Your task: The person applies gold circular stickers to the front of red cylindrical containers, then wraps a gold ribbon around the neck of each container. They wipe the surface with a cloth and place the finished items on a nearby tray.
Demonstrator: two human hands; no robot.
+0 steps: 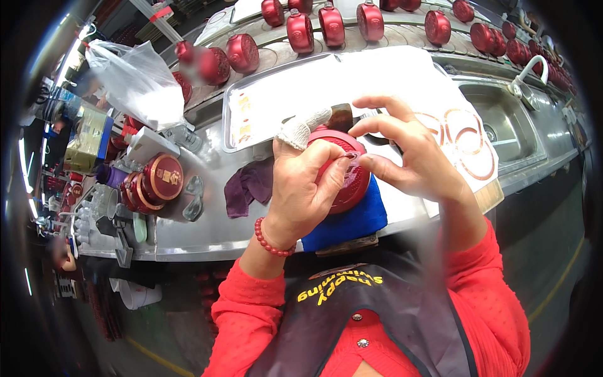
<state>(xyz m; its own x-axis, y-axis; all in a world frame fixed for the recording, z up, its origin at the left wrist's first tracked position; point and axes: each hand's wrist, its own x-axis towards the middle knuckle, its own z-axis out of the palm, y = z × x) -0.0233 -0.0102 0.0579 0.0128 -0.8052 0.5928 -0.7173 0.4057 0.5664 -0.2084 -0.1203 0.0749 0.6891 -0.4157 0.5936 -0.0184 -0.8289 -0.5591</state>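
My left hand [298, 188] is closed, thumb and forefinger pinching a small dark red piece [350, 156] too small to identify. A white knitted covering [303, 130] wraps one or more of its fingers. Beneath the hands a round red bottle [347, 196] with a raised pattern rests on a folded blue cloth [352, 220]; both hands partly hide it. My right hand [411, 151] has its fingers spread and curved, holding nothing that shows. Its thumb tip lies close to the small piece; whether they touch I cannot tell.
A metal tray [227, 129] with white sheets holds small red and gold pieces. Copper-coloured rings [468, 132] lie on white paper at right, near a sink [502, 119]. A purple cloth [248, 187] and red round boxes [164, 178] are at left. Several red bottles [300, 31] line the back.
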